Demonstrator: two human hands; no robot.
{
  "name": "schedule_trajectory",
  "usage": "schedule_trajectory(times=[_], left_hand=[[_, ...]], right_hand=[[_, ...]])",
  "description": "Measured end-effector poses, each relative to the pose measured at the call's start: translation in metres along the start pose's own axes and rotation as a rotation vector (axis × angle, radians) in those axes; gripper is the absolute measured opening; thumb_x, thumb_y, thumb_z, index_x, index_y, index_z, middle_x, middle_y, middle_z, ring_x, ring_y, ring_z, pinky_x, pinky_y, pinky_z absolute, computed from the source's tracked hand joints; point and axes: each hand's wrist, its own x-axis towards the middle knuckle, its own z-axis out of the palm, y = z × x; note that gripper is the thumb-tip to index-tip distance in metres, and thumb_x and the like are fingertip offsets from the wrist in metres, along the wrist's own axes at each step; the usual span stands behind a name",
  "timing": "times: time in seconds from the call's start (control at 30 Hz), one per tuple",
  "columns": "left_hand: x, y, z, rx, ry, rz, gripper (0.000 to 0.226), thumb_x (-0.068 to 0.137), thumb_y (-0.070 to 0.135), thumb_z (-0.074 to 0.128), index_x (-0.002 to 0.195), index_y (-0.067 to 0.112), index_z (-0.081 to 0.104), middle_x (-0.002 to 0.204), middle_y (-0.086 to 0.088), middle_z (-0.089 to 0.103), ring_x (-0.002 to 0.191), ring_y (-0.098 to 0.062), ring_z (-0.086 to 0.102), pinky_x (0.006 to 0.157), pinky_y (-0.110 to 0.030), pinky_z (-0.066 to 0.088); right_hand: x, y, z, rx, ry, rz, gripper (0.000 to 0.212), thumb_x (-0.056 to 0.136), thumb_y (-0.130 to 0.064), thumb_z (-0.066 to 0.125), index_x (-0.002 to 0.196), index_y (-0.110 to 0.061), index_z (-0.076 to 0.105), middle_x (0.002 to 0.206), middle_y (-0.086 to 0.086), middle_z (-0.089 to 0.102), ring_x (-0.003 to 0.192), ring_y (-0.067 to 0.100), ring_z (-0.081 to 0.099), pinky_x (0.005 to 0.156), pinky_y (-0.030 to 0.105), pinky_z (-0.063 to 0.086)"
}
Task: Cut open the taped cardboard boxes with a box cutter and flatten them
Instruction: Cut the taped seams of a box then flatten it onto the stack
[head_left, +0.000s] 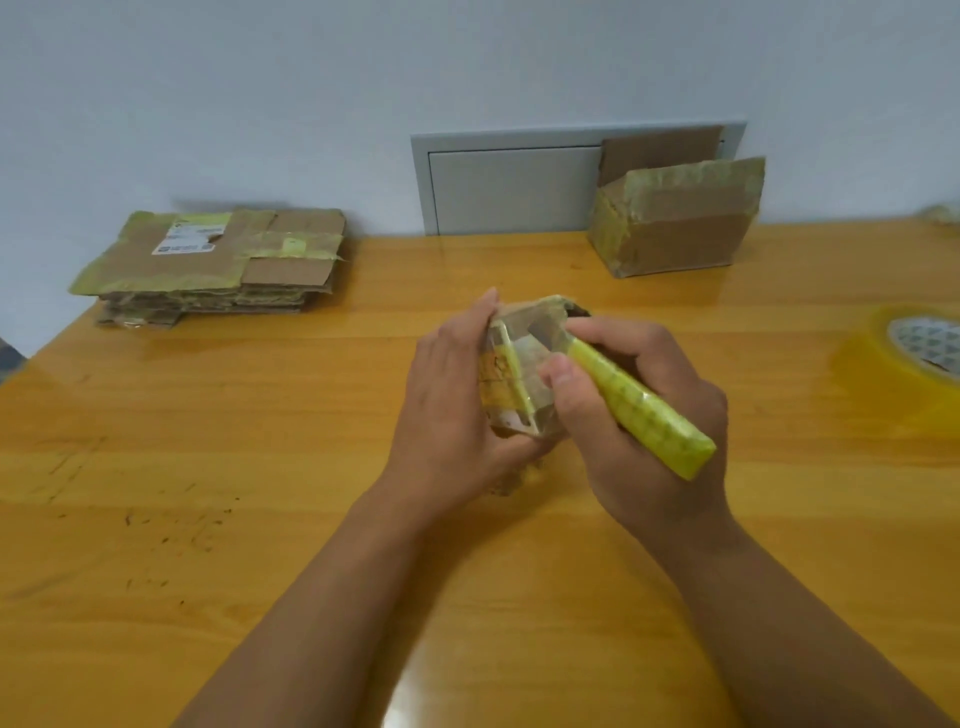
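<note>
- A stack of flattened boxes (213, 260) lies in the upper left of the frame on the wooden table (208, 441); a taped box with one flap up (675, 218) stands at upper right against the wall, and a roll of clear tape (909, 358) sits at the right edge.
- My left hand (447, 410) curls round the small taped box (519, 374) at the frame's centre, fingers hidden behind it.
- My right hand (639, 415) grips the yellow box cutter (639, 405), its front end at the box's top edge; the blade is hidden.
- Both my forearms rise from the bottom edge, converging.
</note>
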Motion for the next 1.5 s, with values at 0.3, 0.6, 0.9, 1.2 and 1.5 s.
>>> schedule_trajectory(times=[0.3,0.6,0.9,1.2,1.5], left_hand=[[-0.0003,0.0046,0.0009,0.021,-0.021,0.052,0.087,0.071,0.052,0.068,0.141,0.008,0.042,0.137,-0.003,0.050,0.122,-0.007,0.039,0.104,-0.032,0.037],[0.0000,0.0001,0.0037,0.057,-0.010,0.069,0.086,0.071,0.054,0.071,0.141,0.014,0.039,0.136,-0.001,0.050,0.122,-0.011,0.042,0.105,-0.019,0.031],[0.0009,0.0001,0.0032,0.080,-0.006,0.076,0.084,0.072,0.053,0.070,0.139,0.011,0.042,0.135,-0.003,0.052,0.122,-0.016,0.045,0.106,-0.019,0.030],[0.0002,0.0019,0.0023,0.095,-0.006,0.070,0.085,0.073,0.051,0.069,0.141,0.007,0.044,0.137,-0.003,0.051,0.123,-0.014,0.042,0.106,-0.023,0.033],[-0.0015,0.0024,0.0064,0.104,0.009,0.061,0.084,0.074,0.050,0.069,0.141,0.006,0.045,0.139,-0.005,0.052,0.125,-0.021,0.046,0.109,-0.024,0.032]], right_hand=[[0.0009,0.0005,0.0040,0.061,-0.016,0.044,0.017,0.092,-0.011,0.061,0.106,-0.019,0.059,0.090,-0.013,0.066,0.074,0.004,0.064,0.064,0.016,0.051],[0.0007,0.0028,0.0046,0.089,-0.017,0.055,0.013,0.094,-0.015,0.060,0.106,-0.020,0.059,0.084,-0.003,0.068,0.069,0.011,0.066,0.061,0.027,0.054],[0.0013,0.0020,0.0044,0.083,-0.043,0.039,0.018,0.095,-0.015,0.059,0.110,-0.026,0.057,0.085,-0.005,0.067,0.069,0.010,0.066,0.061,0.026,0.053],[0.0029,-0.0001,0.0058,0.029,-0.067,0.019,0.015,0.095,-0.012,0.058,0.108,-0.021,0.056,0.097,-0.018,0.062,0.077,0.002,0.062,0.065,0.015,0.049],[0.0044,0.0014,0.0043,0.061,-0.060,-0.003,0.020,0.095,-0.010,0.056,0.107,-0.026,0.055,0.087,-0.019,0.060,0.070,0.003,0.059,0.061,0.013,0.046]])
